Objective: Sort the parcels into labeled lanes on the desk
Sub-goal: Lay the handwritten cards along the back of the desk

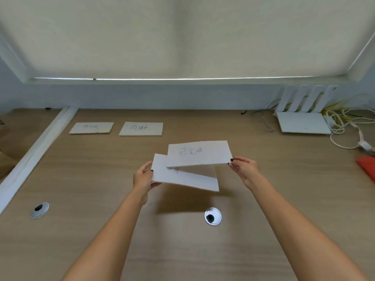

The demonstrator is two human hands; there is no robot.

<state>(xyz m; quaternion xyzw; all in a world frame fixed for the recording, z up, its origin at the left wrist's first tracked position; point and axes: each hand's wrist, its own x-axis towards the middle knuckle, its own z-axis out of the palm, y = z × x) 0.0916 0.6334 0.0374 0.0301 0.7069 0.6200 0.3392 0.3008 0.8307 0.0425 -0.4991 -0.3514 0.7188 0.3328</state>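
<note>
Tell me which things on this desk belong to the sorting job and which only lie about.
Job:
- upper white handwritten card, in the right hand's grip
- lower white card, in the left hand's grip
- two white handwritten cards lying flat at the back: left, right

Lying about:
- white router with upright antennas
- tangled white and yellow cables
- flat red object
- two round metal cable grommets

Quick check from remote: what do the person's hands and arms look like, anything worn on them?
Both forearms are bare up to the bottom edge of the picture, with no sleeves showing. The left hand and the right hand wear no gloves, and no watch or bracelet shows on either wrist. The fingernails that show on both hands are painted dark.
</note>
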